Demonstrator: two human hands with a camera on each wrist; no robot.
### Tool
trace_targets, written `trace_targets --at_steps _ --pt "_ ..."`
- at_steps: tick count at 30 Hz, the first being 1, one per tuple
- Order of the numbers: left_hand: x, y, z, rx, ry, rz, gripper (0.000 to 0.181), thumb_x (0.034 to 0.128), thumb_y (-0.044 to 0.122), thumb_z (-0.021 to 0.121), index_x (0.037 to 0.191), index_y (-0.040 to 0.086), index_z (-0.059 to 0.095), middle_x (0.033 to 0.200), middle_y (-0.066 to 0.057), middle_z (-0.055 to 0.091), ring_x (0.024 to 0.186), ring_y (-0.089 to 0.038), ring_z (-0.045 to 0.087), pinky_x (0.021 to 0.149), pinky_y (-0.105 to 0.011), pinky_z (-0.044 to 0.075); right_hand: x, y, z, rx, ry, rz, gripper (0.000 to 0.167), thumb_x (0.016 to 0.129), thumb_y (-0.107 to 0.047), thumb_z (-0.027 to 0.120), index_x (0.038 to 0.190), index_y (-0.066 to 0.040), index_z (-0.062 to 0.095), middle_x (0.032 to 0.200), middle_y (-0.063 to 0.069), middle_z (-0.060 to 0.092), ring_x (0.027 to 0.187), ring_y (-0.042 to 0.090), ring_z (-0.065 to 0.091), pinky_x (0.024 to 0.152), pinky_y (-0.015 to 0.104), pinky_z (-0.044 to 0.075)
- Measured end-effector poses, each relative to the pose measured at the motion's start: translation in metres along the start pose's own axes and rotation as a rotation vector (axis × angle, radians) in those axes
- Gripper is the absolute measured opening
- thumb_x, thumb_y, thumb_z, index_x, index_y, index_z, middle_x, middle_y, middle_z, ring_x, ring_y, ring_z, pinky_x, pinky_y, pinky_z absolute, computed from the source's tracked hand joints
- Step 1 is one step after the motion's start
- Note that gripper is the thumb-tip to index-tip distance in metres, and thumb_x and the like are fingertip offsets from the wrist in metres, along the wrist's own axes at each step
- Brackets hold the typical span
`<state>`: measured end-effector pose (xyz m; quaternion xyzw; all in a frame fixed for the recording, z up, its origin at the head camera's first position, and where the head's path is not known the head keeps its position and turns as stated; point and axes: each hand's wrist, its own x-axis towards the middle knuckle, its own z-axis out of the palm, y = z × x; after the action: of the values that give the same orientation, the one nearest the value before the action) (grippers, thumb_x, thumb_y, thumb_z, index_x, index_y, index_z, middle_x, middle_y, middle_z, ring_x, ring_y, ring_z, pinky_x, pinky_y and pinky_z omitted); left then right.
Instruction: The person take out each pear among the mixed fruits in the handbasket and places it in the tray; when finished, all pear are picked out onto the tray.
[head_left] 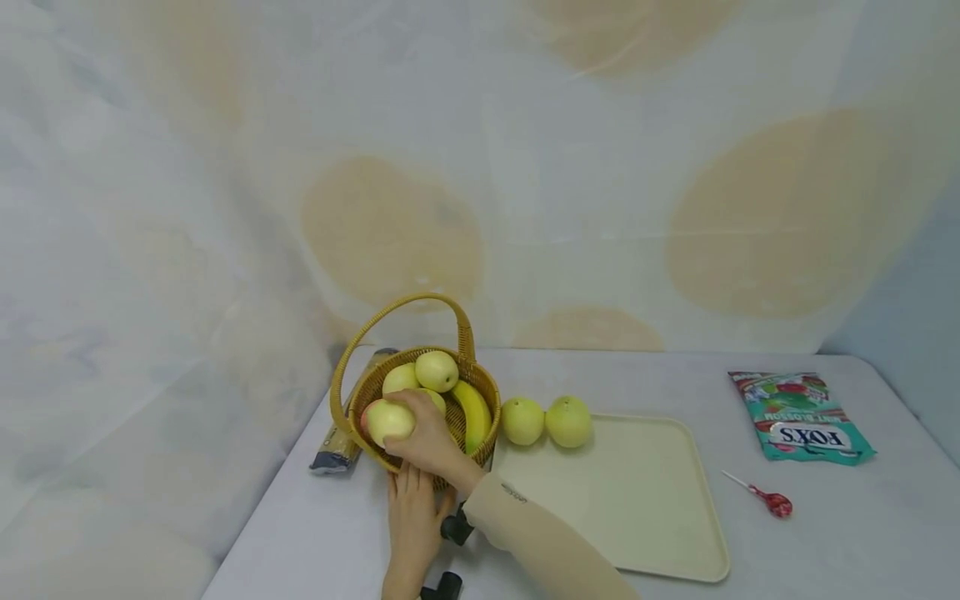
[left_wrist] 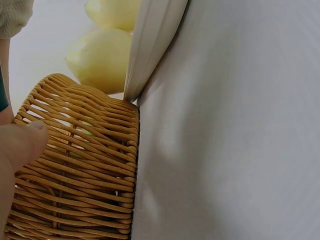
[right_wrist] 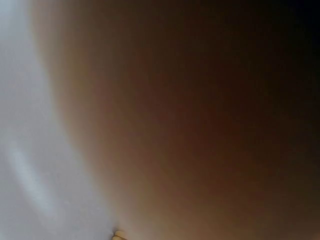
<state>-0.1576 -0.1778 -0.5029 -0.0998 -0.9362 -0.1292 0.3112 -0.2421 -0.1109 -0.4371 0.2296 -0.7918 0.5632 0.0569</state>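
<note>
1. My right hand (head_left: pixel 427 435) grips a yellow-green apple (head_left: pixel 391 421), fingers and thumb curled round it, over the near-left side of the wicker basket (left_wrist: pixel 75 172). Whether the apple bears on anything beneath, I cannot tell. The right wrist camera gives me little but a dark blur.

2. My left hand (head_left: pixel 414 512) grips nothing: its fingers lie extended against the basket's near side, and the left wrist view shows its thumb (left_wrist: pixel 27 142) at the woven wall.

3. Inside the basket I count a banana (head_left: pixel 474 415) along the right side, an apple at the back (head_left: pixel 437 371), a second pale apple (head_left: pixel 400 379) beside it, and another yellow-green fruit (head_left: pixel 432 403) partly hidden by my right hand. Something reddish shows behind the held apple, too covered to name.

4. I judge the work well along: most of the fruit in view is in the basket, the held apple is over it but not released, and two yellow-green apples (head_left: pixel 568 422) sit outside, at the cream tray's (head_left: pixel 622 500) far-left corner.

5. Also outside are a Fox's candy bag (head_left: pixel 802 419), a red lollipop (head_left: pixel 778 505) and a dark-and-gold packet (head_left: pixel 334 450) left of the basket, no hand on them.
</note>
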Motion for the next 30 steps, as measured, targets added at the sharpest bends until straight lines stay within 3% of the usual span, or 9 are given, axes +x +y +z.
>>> trace_targets --at_steps 8,14,23,30 --pt "0.001 0.005 0.000 -0.038 -0.008 -0.010 0.064 0.0755 0.024 0.079 0.127 -0.004 0.054 0.131 -0.024 0.057 0.129 -0.040 0.046 0.100 -0.069 0.036 -0.005 0.000 -0.007 0.042 0.204 0.005 0.060 0.072 -0.011 0.076 0.128 -0.018 0.055 0.132 0.006 0.047 0.116 0.022 0.051 0.091 0.036 0.049" --pt "0.003 0.009 -0.003 -0.122 -0.044 -0.069 0.078 0.0797 0.028 0.077 0.143 -0.002 0.042 0.149 -0.020 0.043 0.140 -0.038 0.034 0.104 -0.073 0.028 -0.005 0.003 -0.024 0.100 0.371 -0.083 0.061 0.070 -0.004 0.073 0.127 -0.010 0.053 0.130 0.013 0.046 0.119 0.029 0.050 0.094 0.046 0.050" --pt "0.003 0.010 -0.001 -0.141 -0.044 -0.071 0.084 0.0826 0.034 0.073 0.150 0.002 0.033 0.153 -0.017 0.038 0.142 -0.038 0.031 0.101 -0.076 0.027 -0.015 0.011 -0.066 0.130 0.483 -0.078 0.063 0.072 -0.004 0.070 0.132 -0.008 0.050 0.133 0.015 0.044 0.118 0.033 0.051 0.091 0.052 0.050" --pt "0.002 0.001 -0.001 -0.158 -0.034 -0.084 0.084 0.0832 0.034 0.073 0.150 0.003 0.032 0.154 -0.017 0.036 0.143 -0.037 0.028 0.102 -0.074 0.028 -0.026 0.017 -0.097 0.113 0.559 -0.063 0.062 0.074 -0.004 0.069 0.133 -0.009 0.048 0.135 0.018 0.037 0.119 0.035 0.048 0.092 0.056 0.048"
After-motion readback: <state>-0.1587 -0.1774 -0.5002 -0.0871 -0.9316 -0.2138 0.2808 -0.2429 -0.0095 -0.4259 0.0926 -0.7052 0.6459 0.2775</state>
